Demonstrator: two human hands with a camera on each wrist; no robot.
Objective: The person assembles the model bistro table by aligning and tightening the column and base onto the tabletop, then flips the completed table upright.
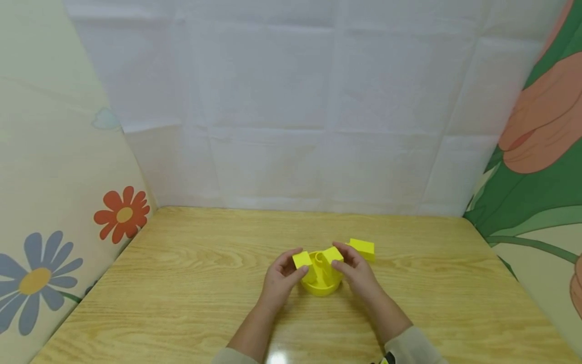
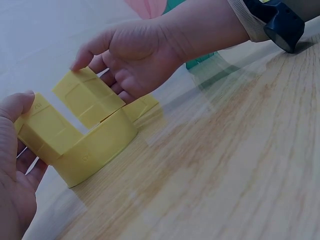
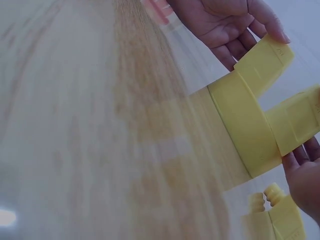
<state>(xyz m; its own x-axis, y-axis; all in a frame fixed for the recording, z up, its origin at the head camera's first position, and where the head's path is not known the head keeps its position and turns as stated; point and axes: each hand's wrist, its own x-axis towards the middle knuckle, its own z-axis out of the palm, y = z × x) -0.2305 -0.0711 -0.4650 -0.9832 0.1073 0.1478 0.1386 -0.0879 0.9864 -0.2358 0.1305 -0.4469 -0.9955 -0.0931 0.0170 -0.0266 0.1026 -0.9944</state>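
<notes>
Over the wood-grained table (image 1: pixel 191 293), the left hand (image 1: pixel 277 281) pinched one yellow block (image 1: pixel 302 260) and the right hand (image 1: pixel 361 275) another yellow block (image 1: pixel 334 254), at opposite sides of a round yellow dish (image 1: pixel 321 290). A further yellow piece (image 1: pixel 363 247) lay just beyond the right hand. White cloth (image 1: pixel 259 101) hung behind, between printed panels.

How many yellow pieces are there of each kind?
Round base: 1
Held blocks, one in the left hand, one in the right hand: 2
Loose piece beside the right hand: 1
Total: 4 yellow pieces
</notes>
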